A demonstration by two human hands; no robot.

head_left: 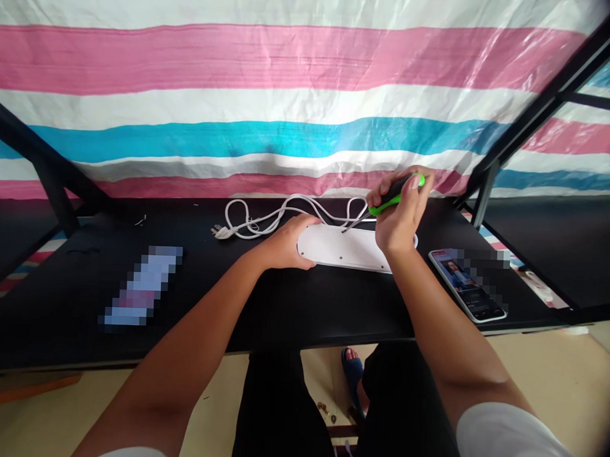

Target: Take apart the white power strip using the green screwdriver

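Observation:
A white power strip (351,249) lies on the black table with a flat face up, and small dark screws or screw holes dot that face. My left hand (292,243) grips its left end, thumb on the near side and fingers on the far side. My right hand (403,212) is closed around a green and black screwdriver (386,199). The screwdriver's shaft slants down to the left, and its tip meets the strip near the far edge. Behind the strip curls its white cord (280,217), ending in a plug (222,232) at the left.
A phone (468,284) with a lit screen lies on the table (302,308) to the right. At the left is a blurred-out flat item (143,286). Black metal frame bars (529,116) rise at both sides, before a striped plastic sheet (291,61).

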